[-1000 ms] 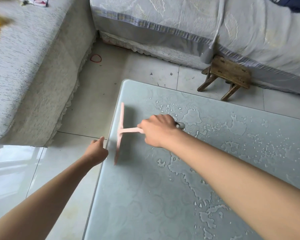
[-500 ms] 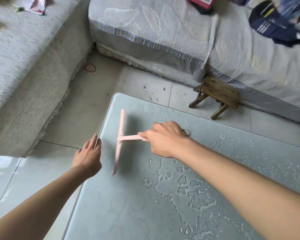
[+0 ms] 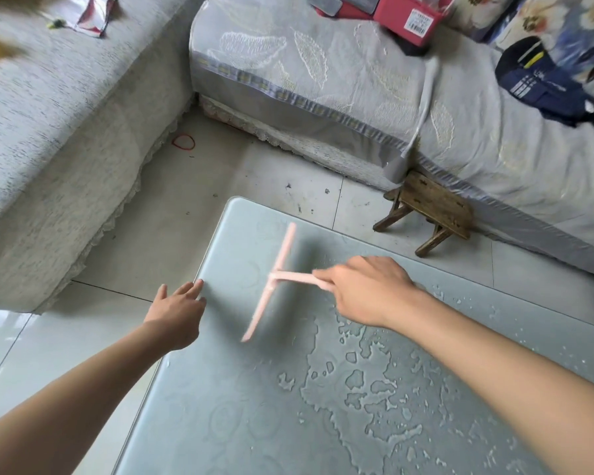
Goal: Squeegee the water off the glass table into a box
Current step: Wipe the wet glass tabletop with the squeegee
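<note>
Head view: my right hand (image 3: 367, 289) grips the pink squeegee (image 3: 275, 281) by its handle, blade running far-to-near over the glass worktop (image 3: 220, 406). The water (image 3: 357, 378) lies right of it. My left hand (image 3: 175, 310), fingers straight, is at the left edge. I see no box.

The squeegee (image 3: 274, 276) is sitting near the far left corner of the tabletop (image 3: 220, 406). Its blade is running roughly along the left edge, and its handle is pointing right into the right hand (image 3: 367, 289), which is gripping it. The left hand (image 3: 175, 317) is lying at the left edge, just left of the blade. Water (image 3: 354, 382) is pooling right of the blade, spreading toward the near edge. Beyond the far edge, a stool (image 3: 429, 210) is standing on the floor (image 3: 186, 200) against a sofa (image 3: 323, 80).
</note>
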A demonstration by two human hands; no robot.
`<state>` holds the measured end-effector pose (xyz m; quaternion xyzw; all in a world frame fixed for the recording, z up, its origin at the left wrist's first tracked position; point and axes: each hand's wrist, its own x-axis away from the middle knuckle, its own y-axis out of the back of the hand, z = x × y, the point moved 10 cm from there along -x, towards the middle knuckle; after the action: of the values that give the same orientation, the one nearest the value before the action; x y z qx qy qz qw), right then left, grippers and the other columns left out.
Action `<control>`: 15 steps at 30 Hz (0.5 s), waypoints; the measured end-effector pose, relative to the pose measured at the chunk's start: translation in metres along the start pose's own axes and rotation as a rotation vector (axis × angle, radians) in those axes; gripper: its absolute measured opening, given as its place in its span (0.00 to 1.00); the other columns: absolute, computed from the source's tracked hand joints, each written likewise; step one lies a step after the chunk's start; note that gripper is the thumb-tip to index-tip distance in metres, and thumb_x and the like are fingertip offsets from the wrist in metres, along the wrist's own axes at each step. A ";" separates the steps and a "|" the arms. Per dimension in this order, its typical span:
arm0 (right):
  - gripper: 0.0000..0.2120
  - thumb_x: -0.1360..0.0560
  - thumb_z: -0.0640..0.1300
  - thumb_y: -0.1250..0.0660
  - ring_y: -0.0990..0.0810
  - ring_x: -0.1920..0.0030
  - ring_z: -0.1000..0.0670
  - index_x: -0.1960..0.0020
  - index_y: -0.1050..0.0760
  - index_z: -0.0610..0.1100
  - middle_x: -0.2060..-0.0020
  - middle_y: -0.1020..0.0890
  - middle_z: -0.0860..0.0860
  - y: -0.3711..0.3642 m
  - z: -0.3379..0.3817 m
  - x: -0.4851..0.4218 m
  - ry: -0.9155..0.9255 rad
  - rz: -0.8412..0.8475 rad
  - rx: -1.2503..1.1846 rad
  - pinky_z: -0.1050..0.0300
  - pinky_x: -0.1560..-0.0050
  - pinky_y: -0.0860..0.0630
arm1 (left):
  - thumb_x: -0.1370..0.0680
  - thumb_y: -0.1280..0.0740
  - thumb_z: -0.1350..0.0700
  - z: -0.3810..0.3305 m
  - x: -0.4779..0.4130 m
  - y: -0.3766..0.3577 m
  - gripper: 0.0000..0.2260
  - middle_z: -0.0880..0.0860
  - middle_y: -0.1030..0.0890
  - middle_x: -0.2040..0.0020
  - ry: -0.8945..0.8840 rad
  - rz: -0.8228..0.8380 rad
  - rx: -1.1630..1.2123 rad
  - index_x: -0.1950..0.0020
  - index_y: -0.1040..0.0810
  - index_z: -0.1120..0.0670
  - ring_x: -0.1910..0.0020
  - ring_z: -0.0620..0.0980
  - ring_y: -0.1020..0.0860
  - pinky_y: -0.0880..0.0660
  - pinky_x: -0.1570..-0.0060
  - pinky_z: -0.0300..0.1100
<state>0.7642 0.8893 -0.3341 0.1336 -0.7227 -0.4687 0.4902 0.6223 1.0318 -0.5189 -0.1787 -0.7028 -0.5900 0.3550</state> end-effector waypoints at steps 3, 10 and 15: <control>0.14 0.24 0.42 0.41 0.22 0.49 0.40 0.42 0.27 0.55 0.51 0.22 0.47 0.023 0.038 -0.037 0.130 -0.079 0.064 0.56 0.61 0.37 | 0.24 0.46 0.63 -0.001 -0.001 -0.002 0.26 0.51 0.55 0.21 0.000 0.020 -0.029 0.25 0.39 0.51 0.22 0.48 0.53 0.52 0.27 0.59; 0.21 0.23 0.44 0.41 0.24 0.42 0.41 0.34 0.30 0.62 0.41 0.23 0.48 -0.003 0.016 -0.075 0.072 0.024 -0.028 0.56 0.55 0.36 | 0.23 0.45 0.63 -0.007 -0.007 0.004 0.23 0.56 0.49 0.22 -0.015 -0.034 -0.141 0.28 0.34 0.53 0.23 0.50 0.51 0.53 0.28 0.61; 0.21 0.22 0.44 0.44 0.23 0.47 0.44 0.31 0.32 0.60 0.44 0.22 0.47 -0.021 -0.062 -0.027 -0.136 0.186 0.027 0.55 0.57 0.32 | 0.22 0.47 0.64 -0.006 -0.007 0.005 0.23 0.58 0.49 0.22 -0.020 -0.015 -0.149 0.27 0.34 0.56 0.22 0.51 0.52 0.54 0.28 0.63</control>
<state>0.8231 0.8619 -0.3614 0.0406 -0.7697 -0.4194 0.4796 0.6320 1.0285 -0.5199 -0.2053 -0.6618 -0.6415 0.3290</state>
